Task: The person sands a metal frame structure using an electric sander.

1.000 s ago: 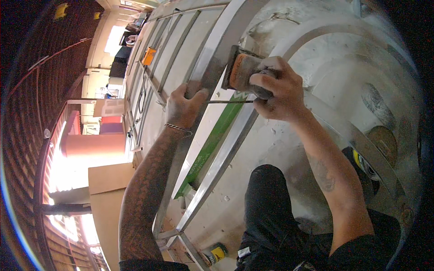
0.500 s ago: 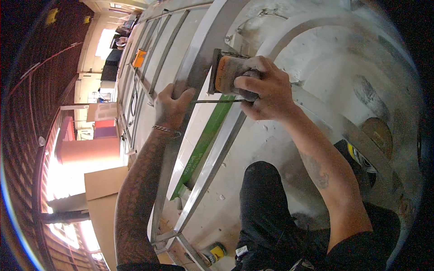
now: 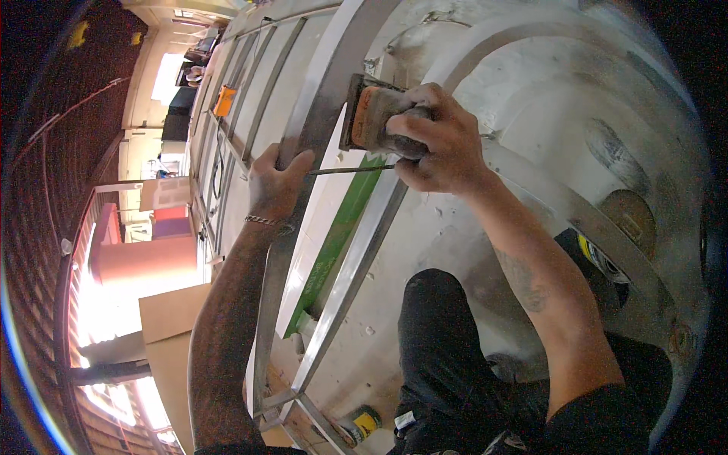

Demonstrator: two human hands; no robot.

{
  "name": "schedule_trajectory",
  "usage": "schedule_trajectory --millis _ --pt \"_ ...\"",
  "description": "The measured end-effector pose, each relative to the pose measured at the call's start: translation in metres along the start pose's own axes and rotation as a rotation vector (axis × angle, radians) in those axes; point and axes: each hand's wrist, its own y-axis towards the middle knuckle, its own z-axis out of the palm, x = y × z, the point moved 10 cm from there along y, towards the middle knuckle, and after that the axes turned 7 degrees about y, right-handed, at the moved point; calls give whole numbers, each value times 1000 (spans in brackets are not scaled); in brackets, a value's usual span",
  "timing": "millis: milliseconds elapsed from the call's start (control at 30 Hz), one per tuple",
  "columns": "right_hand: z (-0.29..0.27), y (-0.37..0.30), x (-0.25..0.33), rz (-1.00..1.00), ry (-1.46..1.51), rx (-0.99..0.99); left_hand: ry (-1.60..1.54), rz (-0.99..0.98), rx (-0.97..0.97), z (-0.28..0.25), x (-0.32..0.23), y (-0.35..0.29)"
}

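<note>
My right hand is closed around an orange and black power sander. The sander is tilted, its flat pad turned toward the wide grey metal bar; whether the pad touches the bar I cannot tell. Lower and to the left, my left hand grips the same bar, its thumb over the near face and the other fingers hidden behind. A thin dark rod spans from the bar by my left thumb to below my right hand. Behind it runs a green strip along a white panel.
A lower metal rail slopes below the green strip. Cans with yellow labels stand near the bottom and at the right. An orange item sits on the far metal framework, and cardboard is at the left.
The whole view has shifted slightly, so the hands, sander and bar appear a little further left. Both grips look the same.
</note>
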Motion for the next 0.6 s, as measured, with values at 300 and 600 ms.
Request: schedule_trajectory --millis 300,600 --pt "-11 10 -5 65 32 -69 -38 -9 30 5 2 2" --pt "-10 4 -23 153 -6 -41 -77 25 -34 0 -3 1"
